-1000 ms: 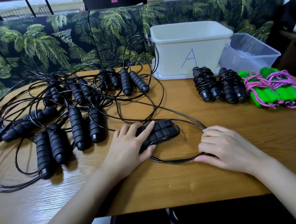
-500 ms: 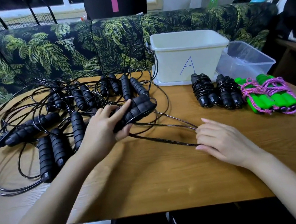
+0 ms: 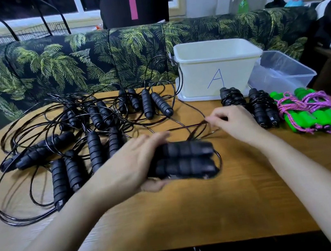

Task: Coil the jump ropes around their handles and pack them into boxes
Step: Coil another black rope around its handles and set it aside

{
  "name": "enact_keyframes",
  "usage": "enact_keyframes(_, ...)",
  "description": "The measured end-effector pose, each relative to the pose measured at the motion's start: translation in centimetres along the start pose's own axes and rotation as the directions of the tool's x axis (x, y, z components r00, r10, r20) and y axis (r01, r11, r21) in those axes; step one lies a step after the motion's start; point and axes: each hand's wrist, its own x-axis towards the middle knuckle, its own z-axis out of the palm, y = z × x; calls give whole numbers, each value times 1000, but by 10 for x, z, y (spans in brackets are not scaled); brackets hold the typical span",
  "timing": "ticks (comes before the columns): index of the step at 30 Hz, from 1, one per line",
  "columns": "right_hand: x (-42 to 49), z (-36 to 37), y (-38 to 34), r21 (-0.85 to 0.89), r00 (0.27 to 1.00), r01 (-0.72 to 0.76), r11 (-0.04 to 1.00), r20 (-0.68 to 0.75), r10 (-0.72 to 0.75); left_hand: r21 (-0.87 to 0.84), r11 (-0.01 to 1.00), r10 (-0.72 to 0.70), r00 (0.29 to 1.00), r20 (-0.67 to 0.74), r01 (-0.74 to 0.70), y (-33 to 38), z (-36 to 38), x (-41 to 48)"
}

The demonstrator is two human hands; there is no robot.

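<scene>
My left hand (image 3: 132, 169) grips a pair of black ribbed handles (image 3: 187, 163) held side by side above the table's middle. Their thin black rope (image 3: 195, 130) runs up and right to my right hand (image 3: 235, 122), which pinches it. Several more black jump ropes (image 3: 70, 143) lie tangled on the left of the table. Two coiled black ropes (image 3: 262, 106) and two coiled green-handled ropes with pink cord (image 3: 313, 114) lie at the right. A white box marked A (image 3: 216, 68) and a clear box (image 3: 281, 71) stand behind them.
The wooden table (image 3: 195, 213) has bare surface in front of my hands. A palm-print sofa (image 3: 86, 62) runs along the far edge. A person in a black shirt (image 3: 133, 1) stands behind it. A green spray bottle (image 3: 242, 2) stands at the back right.
My left hand has carried the two handles from the far left toward me and to the middle. My right hand has lifted off the table and moved up, pulling the rope.
</scene>
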Motion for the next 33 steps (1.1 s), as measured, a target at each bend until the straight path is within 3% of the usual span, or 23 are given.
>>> enact_keyframes(2,19,1,-22,-61,999,15,998,-28,-16,308,938,196,976,-96,-158,26,4,-14)
enact_keyframes(5,32,-5,-55,-8,989,64,998,-132,-64,366,905,289,944,-158,-216,39,5,-17)
enact_keyframes(10,4,-12,-102,131,962,232,964,-178,-207,418,905,0,985,-171,73,26,15,-3)
enact_keyframes(13,-34,-1,-110,35,948,293,956,-140,-285,471,849,-169,968,-185,239,19,8,5)
enact_keyframes(15,-56,5,-103,-8,952,282,959,-119,-281,430,853,-189,944,-270,294,14,2,10)
enact_keyframes(19,-79,12,-87,93,964,255,962,-95,-247,340,895,-179,932,-316,287,19,2,4)
enact_keyframes(22,-87,19,-84,236,979,202,950,-62,-193,128,936,-283,919,-275,327,30,1,1)
enact_keyframes(26,-82,26,-74,305,994,102,947,-62,-87,-121,971,-235,924,-302,207,34,-1,-5)
enact_keyframes(29,-76,31,-75,337,997,61,939,-58,-44,-304,944,-193,962,-192,129,37,-1,-8)
enact_keyframes(33,-75,32,-81,372,995,86,924,-74,-63,-525,838,-185,983,-17,149,38,-1,-11)
